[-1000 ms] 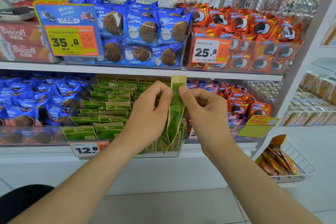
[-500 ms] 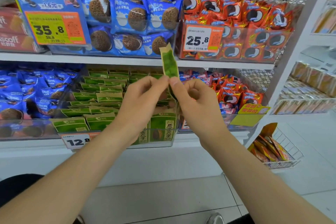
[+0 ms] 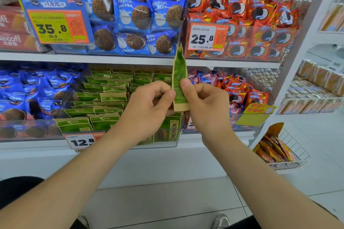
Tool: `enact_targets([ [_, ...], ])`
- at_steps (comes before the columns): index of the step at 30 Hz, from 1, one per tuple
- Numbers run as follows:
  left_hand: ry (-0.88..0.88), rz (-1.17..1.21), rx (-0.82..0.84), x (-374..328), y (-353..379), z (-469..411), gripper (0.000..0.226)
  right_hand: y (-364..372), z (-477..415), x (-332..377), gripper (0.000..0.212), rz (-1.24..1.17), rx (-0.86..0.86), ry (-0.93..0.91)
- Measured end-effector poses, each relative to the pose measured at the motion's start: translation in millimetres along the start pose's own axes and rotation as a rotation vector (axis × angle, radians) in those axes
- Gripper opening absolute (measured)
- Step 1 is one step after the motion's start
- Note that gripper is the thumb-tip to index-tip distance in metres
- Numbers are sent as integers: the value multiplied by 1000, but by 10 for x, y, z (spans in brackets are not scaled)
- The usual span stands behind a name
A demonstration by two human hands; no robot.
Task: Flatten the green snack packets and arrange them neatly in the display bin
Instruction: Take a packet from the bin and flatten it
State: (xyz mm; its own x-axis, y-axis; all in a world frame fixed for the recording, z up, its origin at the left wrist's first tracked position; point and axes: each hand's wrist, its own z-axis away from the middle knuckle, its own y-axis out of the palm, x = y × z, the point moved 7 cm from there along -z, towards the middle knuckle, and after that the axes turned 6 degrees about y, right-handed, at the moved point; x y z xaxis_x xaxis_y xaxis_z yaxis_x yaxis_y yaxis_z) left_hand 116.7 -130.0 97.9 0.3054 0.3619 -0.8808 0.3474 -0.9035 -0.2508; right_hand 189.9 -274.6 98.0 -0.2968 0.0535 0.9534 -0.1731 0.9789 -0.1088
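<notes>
My left hand [image 3: 149, 109] and right hand [image 3: 206, 106] still pinch the green packet [image 3: 179, 80]. It now stands upright, higher than a second ago, in front of the display bin [image 3: 163, 145].

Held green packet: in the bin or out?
Out. Left hand and right hand pinch the green packet upright in front of the display bin.

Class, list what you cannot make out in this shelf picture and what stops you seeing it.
Head view: the green packet is held nearly edge-on between the left hand and right hand, so its print is unreadable.
Head view: the 12.8 price tag is partly covered by the left forearm.
Head view: much of the front of the display bin is hidden behind both hands.
Head view: the Biscoff boxes are cut by the left edge.
</notes>
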Motion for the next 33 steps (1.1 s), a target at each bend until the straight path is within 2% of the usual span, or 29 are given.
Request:
enact_targets([
  [2, -51, 99, -37, 19, -26, 0, 17, -15, -2, -13, 29, -39, -17, 51],
  [4, -122, 203, -99, 58, -67, 2, 19, -8, -23, -78, 39, -171, 3, 211],
  [6, -203, 324, -90, 101, -50, 6, 17, 37, -36, -163, 48, -280, 114, 379],
  [7, -248, 397, -68, 117, -18, 18, 19, 66, -33, -176, 44, -293, 185, 417],
  [9, -337, 517, -41, 137, 67, 55, 25, 57, -32, -161, 31, -276, 223, 422],
  [14, -385, 508, -36, 186, 211, 111, 28, -70, -62, -95, 17, -259, 72, 381],
  [16, -390, 530, -55, 217, 237, 120, 27, -92, -47, -130, 21, -336, 46, 424],
  [20, -437, 661, -111, 245, 270, 139, 22, 37, 65, -170, 32, -555, 211, 568],
  [22, -414, 614, -123, 257, 238, 129, 22, 47, 88, -166, 29, -509, 260, 549],
  [26, -141, 63, -100, 139, 85, 59, 25, -120, 48, -55, 16, -257, 131, 283],
  [27, -87, 10, -92, 77, 82, 60, 27, -162, 46, -3, 11, -199, 90, 210],
  [29, -48, 50, -42, 1, 116, 65, 33, -189, 65, 68, 7, -166, 58, 132],
  [33, -140, 149, 123, 23, 159, 13, 29, -152, 91, 15, 11, -262, 110, 245],
])
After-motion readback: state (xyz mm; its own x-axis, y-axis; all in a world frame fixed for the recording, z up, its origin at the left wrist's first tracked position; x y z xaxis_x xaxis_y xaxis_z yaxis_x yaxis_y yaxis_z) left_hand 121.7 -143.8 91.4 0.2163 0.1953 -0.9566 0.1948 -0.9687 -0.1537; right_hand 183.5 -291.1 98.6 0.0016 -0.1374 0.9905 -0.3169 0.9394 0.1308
